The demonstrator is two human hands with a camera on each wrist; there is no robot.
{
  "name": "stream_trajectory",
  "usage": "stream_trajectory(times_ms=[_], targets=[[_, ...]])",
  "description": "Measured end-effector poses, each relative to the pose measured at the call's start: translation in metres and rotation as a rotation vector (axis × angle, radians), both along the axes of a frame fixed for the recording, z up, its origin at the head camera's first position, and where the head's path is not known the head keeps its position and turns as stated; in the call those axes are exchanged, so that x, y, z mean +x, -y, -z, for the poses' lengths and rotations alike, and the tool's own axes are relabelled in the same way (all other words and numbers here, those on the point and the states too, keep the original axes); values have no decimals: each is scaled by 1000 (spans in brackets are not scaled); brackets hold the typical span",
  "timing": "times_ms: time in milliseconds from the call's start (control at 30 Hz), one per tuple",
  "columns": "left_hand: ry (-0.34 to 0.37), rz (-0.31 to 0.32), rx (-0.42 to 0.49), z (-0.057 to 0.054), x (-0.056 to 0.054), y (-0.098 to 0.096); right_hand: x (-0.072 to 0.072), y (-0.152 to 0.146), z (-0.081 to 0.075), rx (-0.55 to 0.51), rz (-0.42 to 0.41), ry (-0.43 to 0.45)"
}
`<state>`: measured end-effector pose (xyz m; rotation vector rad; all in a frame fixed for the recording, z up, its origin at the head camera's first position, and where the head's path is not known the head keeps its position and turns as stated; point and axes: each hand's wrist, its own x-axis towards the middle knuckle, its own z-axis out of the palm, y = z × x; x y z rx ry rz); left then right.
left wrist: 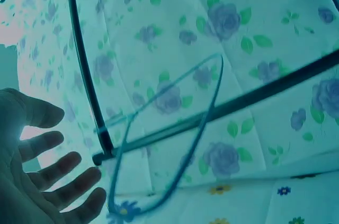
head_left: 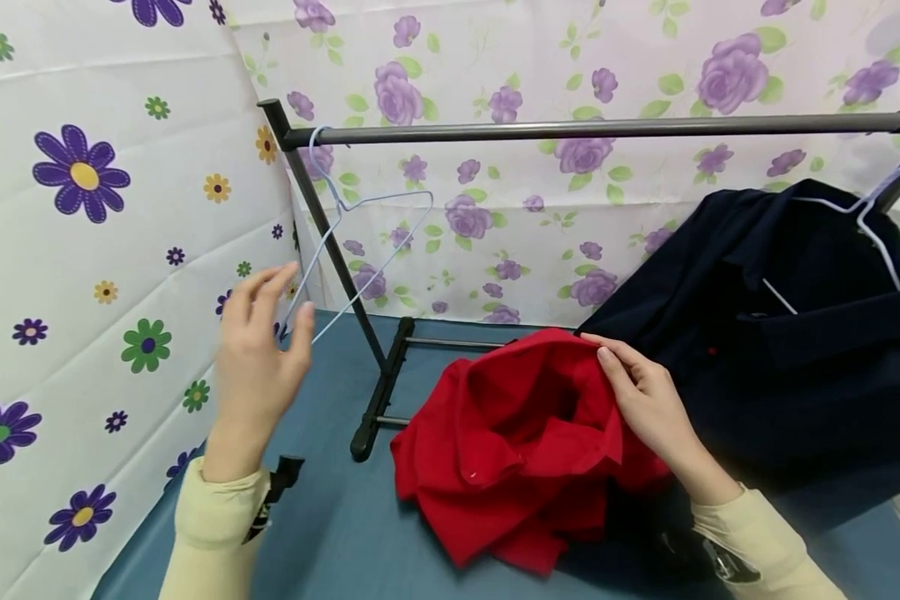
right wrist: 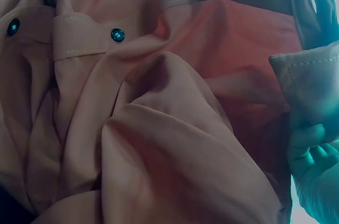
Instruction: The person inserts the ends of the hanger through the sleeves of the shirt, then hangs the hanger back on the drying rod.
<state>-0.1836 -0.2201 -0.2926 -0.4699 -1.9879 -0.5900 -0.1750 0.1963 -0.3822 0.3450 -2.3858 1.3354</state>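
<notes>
A red shirt [head_left: 450,467], bunched up with its collar opening facing up, hangs from my right hand [head_left: 648,404], which pinches the collar edge between thumb and fingers. Close up in the right wrist view, the shirt [right wrist: 159,134] shows folds and dark buttons, with the right hand [right wrist: 315,176] at its far edge. My left hand [head_left: 258,358] is raised at the left, fingers spread and bent, beside a thin light-blue hanger [head_left: 390,197] hooked on the rack's left end. In the left wrist view, a gap separates the fingertips from the hanger [left wrist: 216,97].
A black clothes rack [head_left: 570,130] spans the view, its foot [head_left: 382,392] on blue cloth [head_left: 322,517]. At the right a navy shirt [head_left: 832,392] hangs on another hanger [head_left: 881,250], close to my right hand. Flowered sheets [head_left: 495,242] line the back and left.
</notes>
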Motion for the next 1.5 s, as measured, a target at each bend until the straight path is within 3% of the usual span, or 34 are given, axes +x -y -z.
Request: stream_trajectory(times_ms=[133, 267, 367, 500, 600, 733, 867, 1067, 1267, 1500], targets=[[198, 2, 20, -10, -6, 21, 2, -2, 1, 6, 5, 6], [540, 5, -97, -17, -12, 37, 2, -3, 1, 1, -13, 7], [784, 55, -186, -18, -17, 46, 2, -3, 2, 5, -31, 18], [939, 142, -181, -15, -24, 54, 2, -4, 2, 15, -42, 27], [995, 220, -110, -13, -27, 57, 2, -5, 2, 6, -50, 28], [1089, 340, 55, -9, -32, 56, 1, -6, 4, -2, -55, 32], [1144, 392, 163, -3, -38, 52, 2, -7, 6, 6, -47, 33], [1175, 396, 161, 3, -41, 47, 2, -9, 8, 6, -49, 26], [1143, 359, 113, 8, -43, 40, 1, -10, 11, -1, -67, 30], [1070, 402, 152, 11, -44, 36, -1, -10, 12, 11, -62, 25]])
